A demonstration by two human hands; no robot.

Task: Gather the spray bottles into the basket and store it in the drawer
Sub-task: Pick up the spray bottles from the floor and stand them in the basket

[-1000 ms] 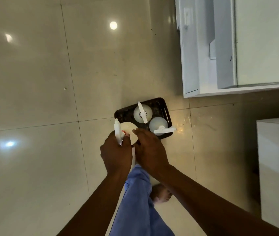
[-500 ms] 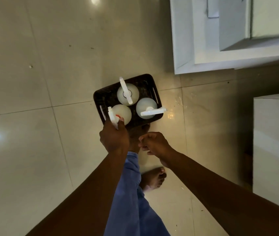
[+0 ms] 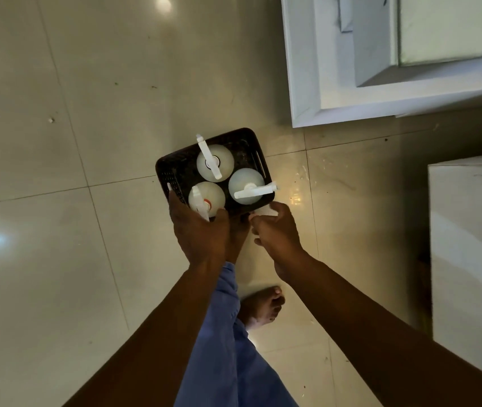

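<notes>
A dark plastic basket stands on the tiled floor with three white spray bottles upright in it. One bottle is at the far side, one at the right. My left hand is closed round the trigger head of the near-left bottle, which sits inside the basket. My right hand has its fingers pinched at the basket's near right corner, where a small white patch shows. The white drawer is open at the upper right.
A white cabinet block rises at the right edge. My bare foot and blue trouser leg are just behind the basket. Glossy beige tiles spread to the left.
The third bottle went from above the basket's near rim down into it, my left hand still on it. My right hand let go, drew back, then reached the basket's near right corner.
</notes>
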